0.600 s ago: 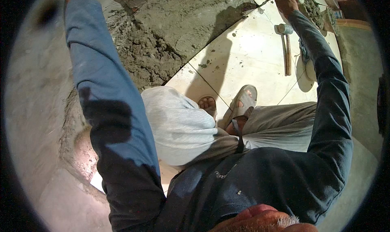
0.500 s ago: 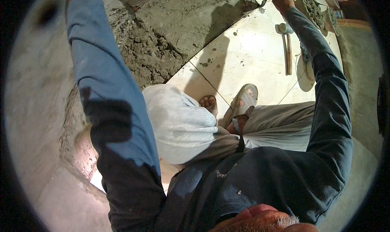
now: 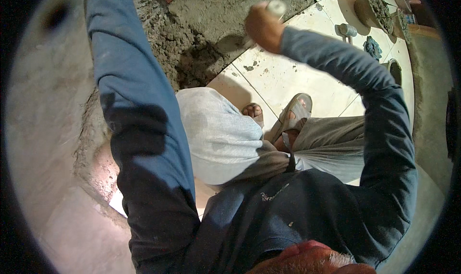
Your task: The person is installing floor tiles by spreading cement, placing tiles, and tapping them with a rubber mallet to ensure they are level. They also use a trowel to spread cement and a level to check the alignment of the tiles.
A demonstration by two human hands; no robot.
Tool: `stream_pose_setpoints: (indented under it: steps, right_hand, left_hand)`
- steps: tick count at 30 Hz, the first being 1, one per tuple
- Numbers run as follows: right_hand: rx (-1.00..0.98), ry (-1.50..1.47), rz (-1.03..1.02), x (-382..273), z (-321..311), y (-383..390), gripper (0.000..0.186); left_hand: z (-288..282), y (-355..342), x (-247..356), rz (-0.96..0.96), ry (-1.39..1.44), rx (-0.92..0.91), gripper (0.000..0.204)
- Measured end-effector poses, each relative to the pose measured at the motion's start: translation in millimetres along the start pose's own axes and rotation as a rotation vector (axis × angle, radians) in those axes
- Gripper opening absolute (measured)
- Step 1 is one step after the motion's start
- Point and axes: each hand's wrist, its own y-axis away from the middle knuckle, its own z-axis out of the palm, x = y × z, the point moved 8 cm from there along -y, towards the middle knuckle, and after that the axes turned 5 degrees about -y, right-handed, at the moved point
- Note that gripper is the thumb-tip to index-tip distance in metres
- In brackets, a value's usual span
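My right hand is closed around a trowel; the pale round end of its handle shows, while the blade is mostly hidden and blurred. The hand is above the border between wet grey mortar and cream floor tiles. Rough, crumbly mortar clumps lie to the left of it, nearer my knee. My left arm stretches forward along the wall, and its hand is beyond the upper edge of the picture.
A mallet with a pale head lies on the tiles at the right. Behind it stands a bucket of mortar. A bluish crumpled cloth and a dark-mouthed container are near my right arm. A plastered wall rises at the left.
My right hand has swung left with the trowel, from beside the bucket to the mortar's edge. My left hand, partly visible earlier, has gone out of view.
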Motion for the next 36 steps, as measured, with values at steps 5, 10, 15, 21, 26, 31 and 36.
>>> stream_pose_setpoints:
  steps: [5,10,15,21,26,31,36]
  right_hand:
    - [-0.538,-0.392,-0.045,0,-31,-17,0.025]
    - [0.201,-0.956,0.107,43,36,83,0.047]
    - [-0.110,-0.970,0.345,96,99,223,0.019]
    - [-0.427,-0.960,1.075,165,194,493,0.025]
    - [-0.841,-0.863,1.668,155,151,654,0.029]
    - [-1.313,-0.626,1.435,110,238,737,0.032]
    - [-0.938,-0.703,1.268,65,258,779,0.043]
  left_hand:
    - [-4,4,1,-0.083,-0.261,-0.027,0.049]
    - [28,-13,-45,-0.201,0.074,-0.125,0.062]
    - [13,-10,-21,-0.119,-0.200,-0.168,0.062]
    - [2,5,2,-0.008,-0.463,-0.046,0.063]
    - [-2,64,26,-0.031,-0.457,-0.061,0.059]
    - [10,113,62,0.123,-0.333,0.097,0.040]
    - [57,178,92,0.352,-0.406,0.138,0.019]
